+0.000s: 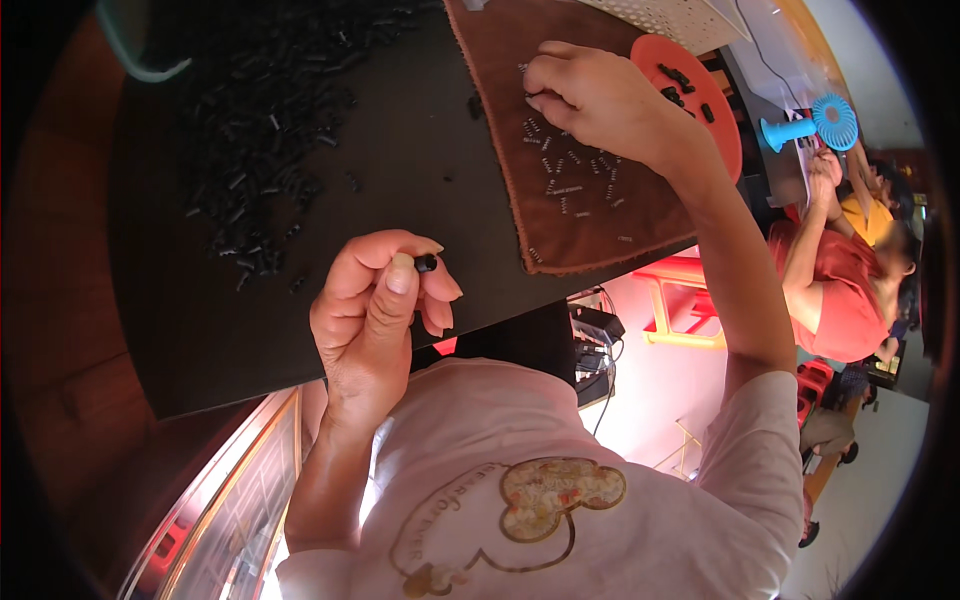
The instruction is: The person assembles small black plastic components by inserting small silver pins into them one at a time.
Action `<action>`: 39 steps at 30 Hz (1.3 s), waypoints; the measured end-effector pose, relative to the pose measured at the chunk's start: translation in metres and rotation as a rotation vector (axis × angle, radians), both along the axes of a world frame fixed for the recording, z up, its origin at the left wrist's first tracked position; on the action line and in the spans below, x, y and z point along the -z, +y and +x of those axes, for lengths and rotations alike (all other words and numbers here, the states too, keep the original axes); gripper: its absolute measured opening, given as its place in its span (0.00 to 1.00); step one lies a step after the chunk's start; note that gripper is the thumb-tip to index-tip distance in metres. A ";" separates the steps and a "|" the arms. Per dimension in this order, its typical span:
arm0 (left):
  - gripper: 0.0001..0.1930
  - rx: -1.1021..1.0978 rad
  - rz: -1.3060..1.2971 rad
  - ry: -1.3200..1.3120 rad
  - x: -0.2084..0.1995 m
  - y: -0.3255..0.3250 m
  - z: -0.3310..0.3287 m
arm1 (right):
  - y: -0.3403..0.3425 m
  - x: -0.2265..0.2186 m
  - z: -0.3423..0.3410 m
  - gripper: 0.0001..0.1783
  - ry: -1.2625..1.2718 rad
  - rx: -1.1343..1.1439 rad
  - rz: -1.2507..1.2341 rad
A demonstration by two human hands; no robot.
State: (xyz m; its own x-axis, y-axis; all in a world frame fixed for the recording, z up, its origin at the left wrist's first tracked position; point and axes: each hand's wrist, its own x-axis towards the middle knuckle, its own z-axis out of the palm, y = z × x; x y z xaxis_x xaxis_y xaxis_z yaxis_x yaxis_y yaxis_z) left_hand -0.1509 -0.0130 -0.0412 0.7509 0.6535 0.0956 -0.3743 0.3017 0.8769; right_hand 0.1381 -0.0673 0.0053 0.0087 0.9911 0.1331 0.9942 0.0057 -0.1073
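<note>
Between the thumb and fingers of my left hand (372, 315) is a small black cylindrical part (426, 263), held above the near edge of the dark table. Over a brown cloth (640, 222) at the right, my right hand (600, 100) is bent down with thumb and fingertips pinched together. What is in that pinch, if anything, is hidden. Small metal coil springs (565, 188) lie scattered on the cloth, just below and beside my right fingers.
A big heap of black parts (260, 130) covers the table's far left. Behind my right wrist, an orange-red plate (728, 130) carries several black parts. Beyond stand a white perforated basket (680, 20) and a blue fan (835, 122). Other people (840, 290) sit at the right.
</note>
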 end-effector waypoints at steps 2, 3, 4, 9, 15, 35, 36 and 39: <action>0.12 -0.007 -0.005 -0.014 0.001 0.001 0.000 | -0.001 0.000 -0.004 0.04 -0.045 -0.001 0.011; 0.12 -0.012 -0.032 -0.027 0.001 0.001 0.000 | -0.003 -0.003 -0.006 0.04 0.016 0.000 0.026; 0.12 -0.017 -0.058 -0.040 0.001 0.001 0.000 | -0.004 -0.004 -0.006 0.05 0.076 0.001 0.040; 0.12 0.024 -0.156 -0.076 0.004 0.006 -0.004 | -0.006 0.000 -0.003 0.04 0.071 0.001 0.053; 0.12 0.044 -0.187 -0.092 0.002 0.009 -0.002 | -0.001 -0.004 -0.003 0.03 0.061 0.019 0.002; 0.11 0.038 -0.437 -0.161 0.000 0.016 -0.005 | 0.002 0.000 -0.131 0.05 1.271 -0.177 0.262; 0.11 0.037 -0.456 -0.146 0.000 0.016 -0.005 | 0.004 0.003 -0.137 0.05 1.274 -0.183 0.259; 0.12 0.043 -0.454 -0.157 0.001 0.018 -0.006 | 0.009 0.005 -0.147 0.06 1.438 -0.238 0.300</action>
State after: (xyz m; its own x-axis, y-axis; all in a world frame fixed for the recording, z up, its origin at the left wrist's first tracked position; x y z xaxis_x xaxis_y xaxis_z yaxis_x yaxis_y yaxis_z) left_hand -0.1571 0.0046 -0.0419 0.7774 0.6241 -0.0779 -0.4704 0.6592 0.5867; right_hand -0.0088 -0.0583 0.0002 0.1520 0.9260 0.3456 0.0124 0.3479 -0.9375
